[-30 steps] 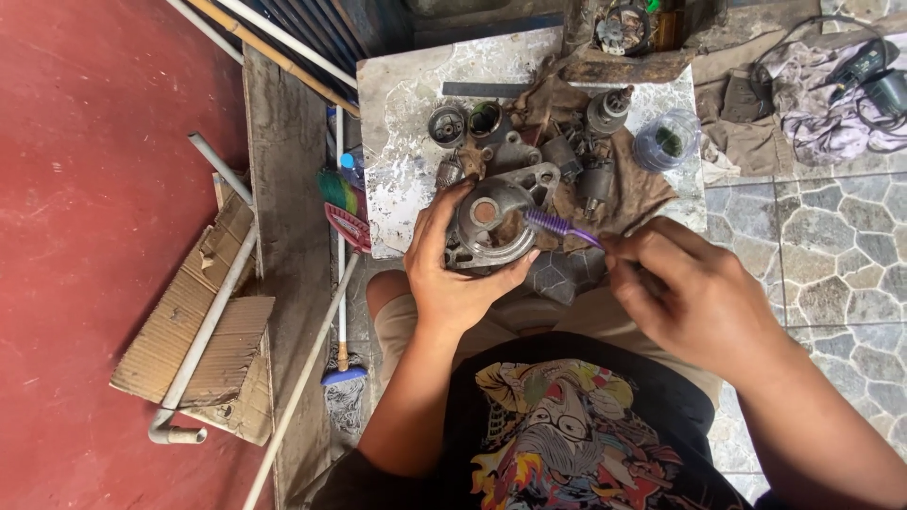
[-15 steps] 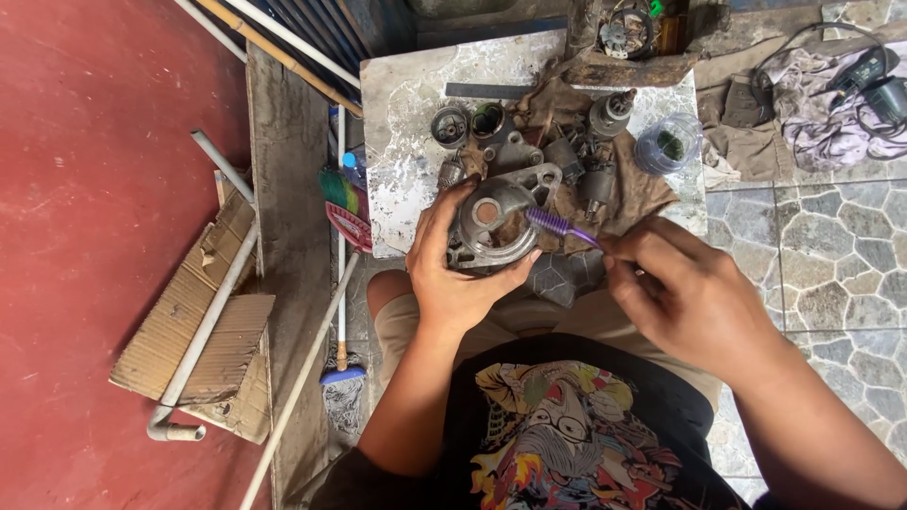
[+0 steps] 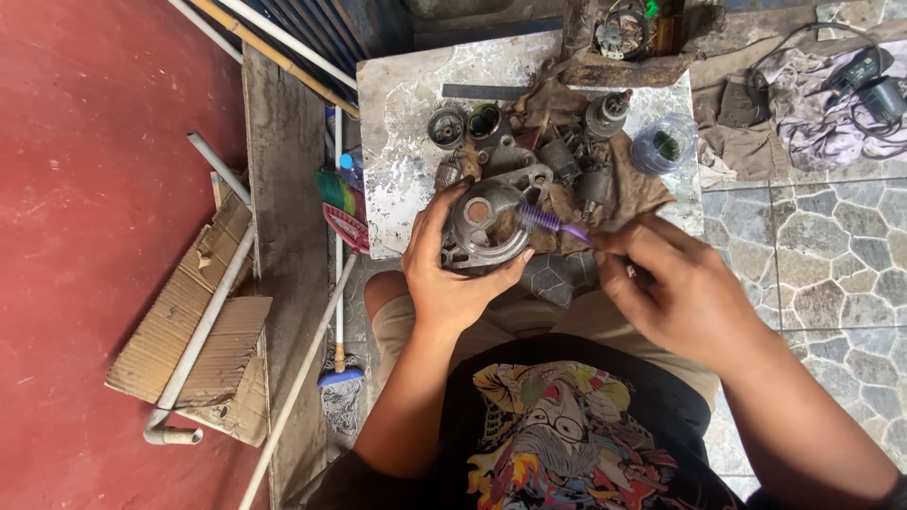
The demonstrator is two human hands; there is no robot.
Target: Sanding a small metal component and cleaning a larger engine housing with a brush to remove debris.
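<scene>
Marble slab (image 3: pixel 406 104) | left hand (image 3: pixel 452 274) cups housing (image 3: pixel 487 222) | right hand (image 3: pixel 680 288) apparently pinches brush (image 3: pixel 553 222)

The person wears a black T-shirt (image 3: pixel 567 444) with a large, many-coloured print on the chest: a cartoon-like figure with pale hair and round glasses, ringed by red, yellow, orange and teal shapes. Both forearms are bare, so the shirt's sleeves are short or end out of view. Khaki shorts (image 3: pixel 529 316) cover the thighs, showing as a tan band just beyond the shirt's far edge. The left hand (image 3: pixel 453 279) and right hand (image 3: pixel 675 293) are bare, with no gloves, rings or watch visible.
</scene>
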